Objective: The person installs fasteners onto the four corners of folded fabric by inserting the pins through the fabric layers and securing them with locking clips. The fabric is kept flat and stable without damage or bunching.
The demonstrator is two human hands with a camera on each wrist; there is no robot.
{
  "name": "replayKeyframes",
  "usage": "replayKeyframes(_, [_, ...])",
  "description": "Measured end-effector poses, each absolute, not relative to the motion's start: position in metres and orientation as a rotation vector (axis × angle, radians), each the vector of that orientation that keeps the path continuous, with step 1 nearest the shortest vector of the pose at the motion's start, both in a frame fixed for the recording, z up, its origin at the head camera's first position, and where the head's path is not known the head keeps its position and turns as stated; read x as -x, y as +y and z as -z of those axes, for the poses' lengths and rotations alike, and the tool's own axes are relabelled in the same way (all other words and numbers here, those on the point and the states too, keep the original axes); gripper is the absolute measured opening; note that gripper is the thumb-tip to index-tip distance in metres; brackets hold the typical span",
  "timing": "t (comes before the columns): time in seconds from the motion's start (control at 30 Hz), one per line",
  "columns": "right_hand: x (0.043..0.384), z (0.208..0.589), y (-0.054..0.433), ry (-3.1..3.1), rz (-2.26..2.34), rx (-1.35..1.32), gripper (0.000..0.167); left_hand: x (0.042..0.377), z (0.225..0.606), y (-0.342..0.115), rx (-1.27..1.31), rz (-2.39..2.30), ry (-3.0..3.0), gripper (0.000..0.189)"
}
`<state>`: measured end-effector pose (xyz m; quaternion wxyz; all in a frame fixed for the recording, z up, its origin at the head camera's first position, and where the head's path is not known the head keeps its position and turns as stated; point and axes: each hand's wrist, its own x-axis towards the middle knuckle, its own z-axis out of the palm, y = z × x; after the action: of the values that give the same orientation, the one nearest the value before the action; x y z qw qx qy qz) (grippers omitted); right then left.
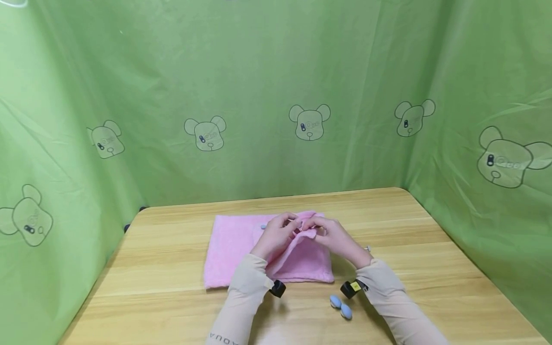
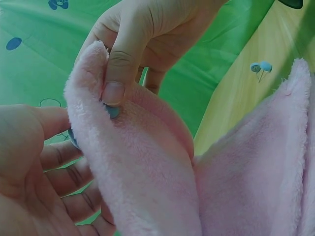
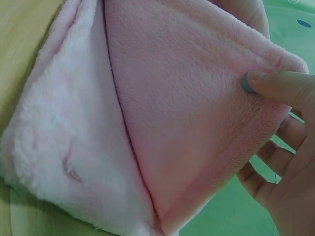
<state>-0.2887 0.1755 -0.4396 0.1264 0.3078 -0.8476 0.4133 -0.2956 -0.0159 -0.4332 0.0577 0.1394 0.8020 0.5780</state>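
Observation:
A pink fleece cloth (image 1: 233, 249), in layers, lies on the table with its right part lifted and opened by both hands. My left hand (image 2: 29, 167) is on the outer side of the raised edge. Its thumb and forefinger pinch a dark blue round cap (image 2: 73, 138), mostly hidden by the cloth. My right hand (image 3: 290, 128) grips the raised corner, thumb on a small blue disc (image 3: 248, 83) at the inner face. Whether disc and cap are joined through the fabric is hidden. Another blue cap (image 1: 263, 226) shows on the cloth beside my left hand.
Two light blue round-capped pins (image 1: 340, 307) lie on the wooden table (image 1: 431, 268) near its front. A small pale object (image 1: 368, 248) is partly visible by the right wrist. Green curtains (image 1: 258, 72) with bear-head drawings surround the table on three sides.

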Motion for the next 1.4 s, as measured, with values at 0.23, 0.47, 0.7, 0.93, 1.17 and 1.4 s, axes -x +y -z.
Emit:
replayKeyframes(0.23, [0.289,0.439,0.177,-2.471,-1.218,-0.907,0.013,0.295,0.434,-0.016,-0.422,-1.767,2.417,0.026])
replayKeyframes(0.47, [0.288,0.437,0.177,-2.485,-1.251,-0.881,0.013,0.295,0.432,-0.016,-0.432,-1.758,2.437,0.02])
replayKeyframes(0.7, [0.289,0.438,0.179,-2.474,-1.248,-0.878,0.011,0.293,0.429,-0.015,-0.462,-1.66,2.508,0.022])
replayKeyframes(0.93, [0.289,0.438,0.179,-2.474,-1.26,-0.886,0.012,0.294,0.429,-0.019,-0.447,-1.698,2.37,0.023])
replayKeyframes(1.17, [0.288,0.437,0.181,-2.493,-1.243,-0.871,0.012,0.294,0.426,-0.029,-0.657,-1.511,2.364,0.046])
replayKeyframes(1.4, [0.289,0.436,0.182,-2.517,-1.246,-0.879,0.014,0.289,0.42,-0.028,-0.742,-1.331,2.531,0.045])
